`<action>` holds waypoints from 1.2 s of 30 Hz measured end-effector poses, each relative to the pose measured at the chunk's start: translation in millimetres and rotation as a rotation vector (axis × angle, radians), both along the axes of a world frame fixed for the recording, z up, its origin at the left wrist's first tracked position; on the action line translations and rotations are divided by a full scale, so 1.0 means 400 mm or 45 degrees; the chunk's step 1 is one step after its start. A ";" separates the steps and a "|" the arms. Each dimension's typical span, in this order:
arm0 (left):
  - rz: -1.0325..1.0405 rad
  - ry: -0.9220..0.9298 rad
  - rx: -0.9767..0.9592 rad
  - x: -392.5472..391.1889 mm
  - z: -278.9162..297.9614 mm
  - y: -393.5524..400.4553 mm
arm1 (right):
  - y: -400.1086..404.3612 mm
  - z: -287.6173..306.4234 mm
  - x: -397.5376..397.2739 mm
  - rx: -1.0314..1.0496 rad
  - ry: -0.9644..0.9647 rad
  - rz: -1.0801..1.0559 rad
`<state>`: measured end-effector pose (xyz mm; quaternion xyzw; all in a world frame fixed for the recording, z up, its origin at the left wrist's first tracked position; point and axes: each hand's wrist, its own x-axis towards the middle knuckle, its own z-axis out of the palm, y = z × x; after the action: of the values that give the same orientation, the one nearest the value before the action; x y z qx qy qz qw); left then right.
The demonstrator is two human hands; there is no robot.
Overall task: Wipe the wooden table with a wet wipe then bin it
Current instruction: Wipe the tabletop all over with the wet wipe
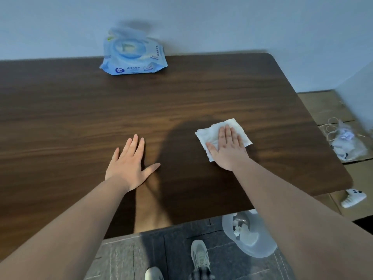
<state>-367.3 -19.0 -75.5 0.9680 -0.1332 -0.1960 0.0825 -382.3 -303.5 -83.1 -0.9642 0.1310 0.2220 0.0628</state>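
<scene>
A dark wooden table (pixel 80 110) fills most of the view. My right hand (pixel 228 148) lies flat, fingers together, pressing a spread white wet wipe (pixel 210 132) onto the table's right part. My left hand (pixel 129 164) rests palm down on the bare wood near the middle, fingers apart, holding nothing. A pale translucent bin (pixel 252 239) with crumpled white wipes inside stands on the floor under the table's near right edge, partly hidden by my right forearm.
A blue pack of wet wipes (pixel 133 55) with its lid flipped up sits at the table's far edge against the wall. Cardboard, a clear plastic bag (pixel 347 142) and a white controller (pixel 353 198) lie on the floor to the right. My shoes (pixel 199 257) show below.
</scene>
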 end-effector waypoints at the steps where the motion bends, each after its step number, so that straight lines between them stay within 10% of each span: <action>1: 0.051 0.004 0.024 -0.008 0.003 0.057 | 0.055 0.000 0.011 0.010 -0.004 0.060; 16: 0.825 0.145 0.358 -0.240 0.028 0.847 | 0.880 -0.005 0.099 0.101 0.008 0.856; 36: 0.933 0.048 0.173 -0.260 -0.028 0.888 | 1.407 -0.028 0.087 0.160 -0.116 1.341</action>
<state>-471.3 336.0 -86.8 0.9510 0.2371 -0.1795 0.0852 -347.6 259.1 -94.3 -0.9025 -0.3871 0.1889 0.0060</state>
